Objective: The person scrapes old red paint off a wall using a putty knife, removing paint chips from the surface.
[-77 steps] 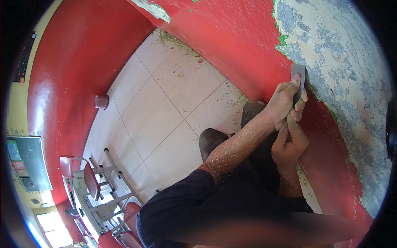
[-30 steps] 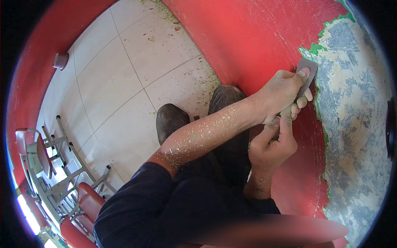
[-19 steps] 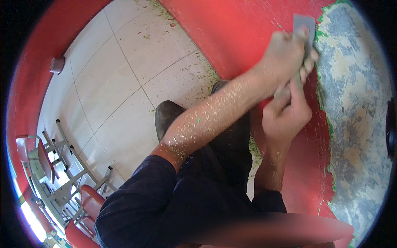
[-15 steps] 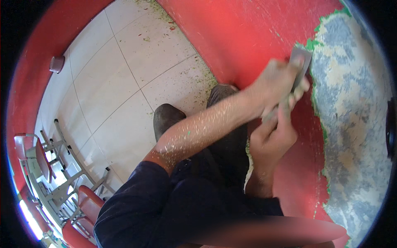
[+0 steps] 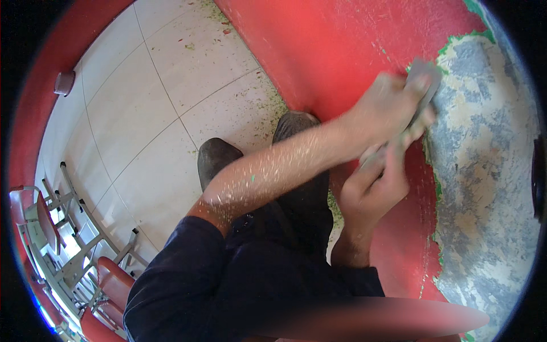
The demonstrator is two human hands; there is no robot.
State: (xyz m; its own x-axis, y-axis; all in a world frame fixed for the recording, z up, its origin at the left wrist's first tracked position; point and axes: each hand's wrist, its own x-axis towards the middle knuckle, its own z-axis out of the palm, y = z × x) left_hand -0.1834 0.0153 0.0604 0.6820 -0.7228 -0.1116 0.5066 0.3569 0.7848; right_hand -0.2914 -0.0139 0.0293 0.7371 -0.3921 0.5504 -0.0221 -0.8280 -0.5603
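Observation:
Both hands grip a scraper with a flat grey metal blade (image 5: 423, 77), its broad edge against the wall where red paint meets a bare patch. My left hand (image 5: 390, 108) reaches across from the left and is closed around the blade, thumb on its face, fingers behind. Lower down, my right hand (image 5: 373, 191) closes around the lower end of the scraper, which the fingers mostly hide. The red painted wall (image 5: 325, 45) borders the grey and cream scraped patch (image 5: 478, 171), along a ragged green rim. Pale flecks and a green chip cover my left forearm (image 5: 273, 165).
Pale floor tiles (image 5: 125, 108) are strewn with paint flakes (image 5: 262, 105) along the wall's foot. My dark shoes (image 5: 219, 159) stand near the wall. Metal-framed chairs with red seats (image 5: 114, 276) are at the lower left. A small brownish object (image 5: 64, 83) lies by the far-left red wall.
The scraper and my left hand have shifted slightly right across the wall. The whole view has moved a little, so floor and chairs sit further left.

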